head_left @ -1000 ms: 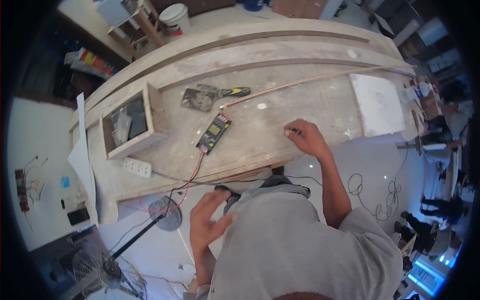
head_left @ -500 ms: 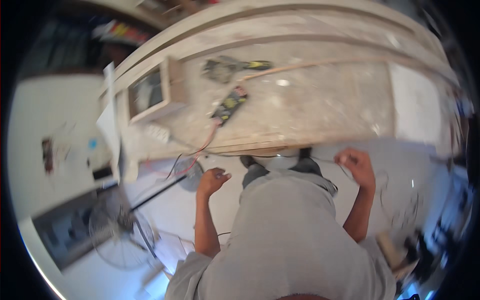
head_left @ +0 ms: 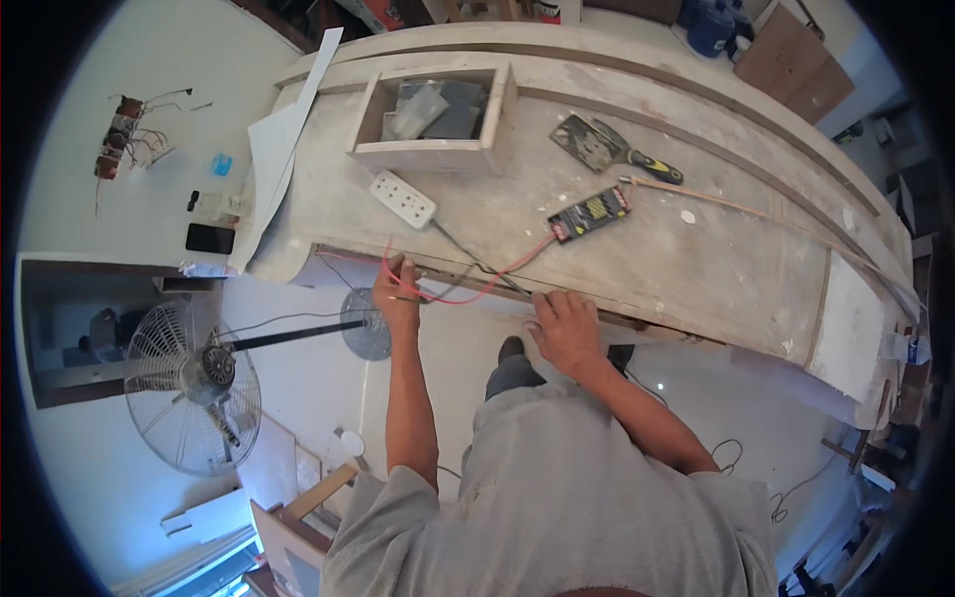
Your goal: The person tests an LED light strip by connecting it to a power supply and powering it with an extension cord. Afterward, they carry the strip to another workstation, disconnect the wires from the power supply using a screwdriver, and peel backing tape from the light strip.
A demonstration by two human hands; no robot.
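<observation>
My left hand is at the near edge of the workbench, its thumb and fingers pinched on a thin red wire. That wire runs to one end of a small black box with yellow print. Further right, my right hand is curled at the bench edge. A black cord from the white power strip leads into its fingers, which hide part of it. Beyond the black box lies a putty knife with a black and yellow handle, beside a dirty wide blade.
An open wooden box holding grey sheets stands on the pale workbench. A long thin wooden strip crosses the bench. To the left are a pedestal fan, a phone and a white sheet.
My view has turned and come nearer the bench. Both hands have moved up to its edge; my left hand now grips the red wire, and my right hand has come in toward the middle.
</observation>
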